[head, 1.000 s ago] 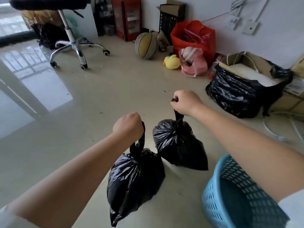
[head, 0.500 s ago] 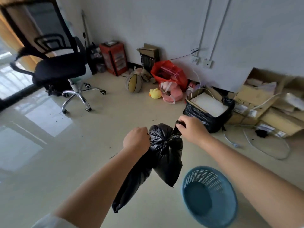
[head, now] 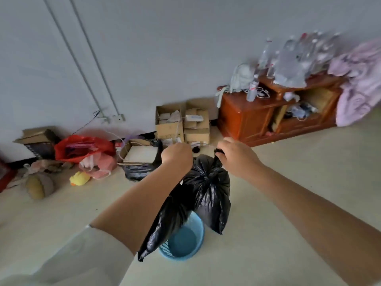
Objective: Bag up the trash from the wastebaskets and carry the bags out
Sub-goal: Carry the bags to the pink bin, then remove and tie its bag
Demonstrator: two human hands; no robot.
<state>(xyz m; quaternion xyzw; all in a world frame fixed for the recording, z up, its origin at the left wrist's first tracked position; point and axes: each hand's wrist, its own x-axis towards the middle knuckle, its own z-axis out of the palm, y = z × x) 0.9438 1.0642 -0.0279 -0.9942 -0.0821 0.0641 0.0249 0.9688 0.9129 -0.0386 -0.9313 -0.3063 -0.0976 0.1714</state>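
Note:
Two tied black trash bags hang in the air in front of me. My left hand [head: 176,156] is closed on the neck of the left black bag [head: 165,219], which dangles long beside my forearm. My right hand [head: 235,157] grips the knot of the right black bag [head: 210,186], a fuller bundle. The two bags touch each other. Below them on the floor stands a light blue wastebasket [head: 185,240], partly hidden by the bags.
Along the wall lie a red bag [head: 82,147], a pink bag [head: 101,164], a yellow toy duck [head: 79,178], a ball [head: 39,185], a black-bagged box [head: 140,159] and cardboard boxes [head: 181,124]. A wooden cabinet [head: 268,114] with bottles stands at right.
Both bags have been lifted off the floor and hang higher. My view has swung right, so the office chair is out of sight and the cabinet has appeared. The basket now sits under the bags.

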